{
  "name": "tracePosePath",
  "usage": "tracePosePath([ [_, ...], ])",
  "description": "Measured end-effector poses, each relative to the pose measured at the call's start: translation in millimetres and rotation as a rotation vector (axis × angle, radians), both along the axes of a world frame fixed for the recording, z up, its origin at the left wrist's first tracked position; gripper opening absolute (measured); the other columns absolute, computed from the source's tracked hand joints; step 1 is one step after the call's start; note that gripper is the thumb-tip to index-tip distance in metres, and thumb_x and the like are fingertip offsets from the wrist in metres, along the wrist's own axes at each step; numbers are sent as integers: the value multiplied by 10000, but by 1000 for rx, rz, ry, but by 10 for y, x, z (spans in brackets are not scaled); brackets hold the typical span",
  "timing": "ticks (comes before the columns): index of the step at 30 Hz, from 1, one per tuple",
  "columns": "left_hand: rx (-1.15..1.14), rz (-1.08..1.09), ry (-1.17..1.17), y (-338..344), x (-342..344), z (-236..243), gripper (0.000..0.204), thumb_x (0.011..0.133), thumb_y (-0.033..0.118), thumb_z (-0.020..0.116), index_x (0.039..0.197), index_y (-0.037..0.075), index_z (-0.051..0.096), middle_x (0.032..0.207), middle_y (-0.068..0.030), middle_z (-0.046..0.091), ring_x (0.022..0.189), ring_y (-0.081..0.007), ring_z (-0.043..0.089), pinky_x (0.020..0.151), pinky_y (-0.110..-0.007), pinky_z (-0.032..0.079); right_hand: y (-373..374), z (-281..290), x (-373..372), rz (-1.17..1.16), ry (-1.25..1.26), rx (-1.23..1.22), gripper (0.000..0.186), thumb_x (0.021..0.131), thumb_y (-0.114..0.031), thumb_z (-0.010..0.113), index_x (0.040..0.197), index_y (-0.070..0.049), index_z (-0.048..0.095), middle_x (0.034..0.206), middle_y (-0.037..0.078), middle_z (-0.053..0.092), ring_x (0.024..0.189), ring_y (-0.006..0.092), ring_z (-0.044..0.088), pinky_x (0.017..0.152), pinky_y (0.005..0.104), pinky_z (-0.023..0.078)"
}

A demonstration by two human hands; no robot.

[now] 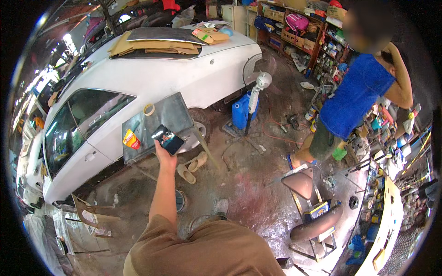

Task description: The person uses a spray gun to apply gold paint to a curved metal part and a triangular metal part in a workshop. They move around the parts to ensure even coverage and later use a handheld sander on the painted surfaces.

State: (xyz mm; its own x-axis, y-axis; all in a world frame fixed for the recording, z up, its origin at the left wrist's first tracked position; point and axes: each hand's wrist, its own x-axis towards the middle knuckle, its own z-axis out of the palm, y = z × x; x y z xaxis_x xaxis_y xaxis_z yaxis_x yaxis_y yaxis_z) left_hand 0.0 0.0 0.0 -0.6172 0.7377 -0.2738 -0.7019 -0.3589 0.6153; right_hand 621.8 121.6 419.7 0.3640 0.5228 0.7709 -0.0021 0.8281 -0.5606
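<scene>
My left hand (164,154) is closed on a smartphone (168,139) with a lit screen. The phone is held over the near side of a small grey table (171,110), and I cannot tell whether it touches the top. Just left of it lies a red and yellow packet (131,140). A roll of tape (148,109) sits farther back on the table. My right hand is out of sight.
A pale car (202,69) stands behind the table, cardboard (152,47) on it. Clogs (193,168) lie on the floor. A fan (253,94) stands beside a blue container (240,112). Another person (357,96) stands right, near cluttered shelves. Brown curved panels (317,223) rest on a rack.
</scene>
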Motion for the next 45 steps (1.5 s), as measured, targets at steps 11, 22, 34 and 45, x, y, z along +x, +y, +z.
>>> tracePosePath([
  [11, 60, 100, 46, 1521, -2710, -386, 453, 1086, 435, 391, 1341, 98, 554, 1310, -64, 646, 1149, -244, 643, 1004, -440, 514, 459, -1110, -520, -369, -88, -317, 423, 1014, -346, 613, 1025, 67, 707, 837, 134, 696, 722, 178, 654, 650, 304, 522],
  [22, 475, -152, 20, 1699, -2086, 451, 664, 1058, 566, 267, 1483, 94, 461, 1458, -228, 511, 1335, -460, 490, 1100, -695, 363, 341, -2024, -919, -475, -214, -540, 392, 1001, -334, 635, 1085, 45, 682, 902, 124, 693, 774, 176, 645, 686, 313, 519],
  [34, -372, -188, 700, 1935, -3398, 122, 648, 795, 411, 818, 1245, 13, 575, 1103, -178, 667, 962, -295, 679, 748, -389, 574, -180, -3075, -1583, -392, -319, -788, 381, 986, -321, 658, 1151, 22, 654, 972, 114, 690, 831, 173, 635, 726, 322, 516],
  [45, -950, -353, 1815, 1903, -2820, -326, 1073, 675, 432, 862, 1501, -23, 351, 1370, -353, 522, 1265, -486, 537, 1058, -496, 462, -1375, -4648, -1930, -282, -306, -1236, 395, 973, -309, 679, 1212, 1, 628, 1036, 104, 687, 883, 172, 625, 763, 331, 514],
])
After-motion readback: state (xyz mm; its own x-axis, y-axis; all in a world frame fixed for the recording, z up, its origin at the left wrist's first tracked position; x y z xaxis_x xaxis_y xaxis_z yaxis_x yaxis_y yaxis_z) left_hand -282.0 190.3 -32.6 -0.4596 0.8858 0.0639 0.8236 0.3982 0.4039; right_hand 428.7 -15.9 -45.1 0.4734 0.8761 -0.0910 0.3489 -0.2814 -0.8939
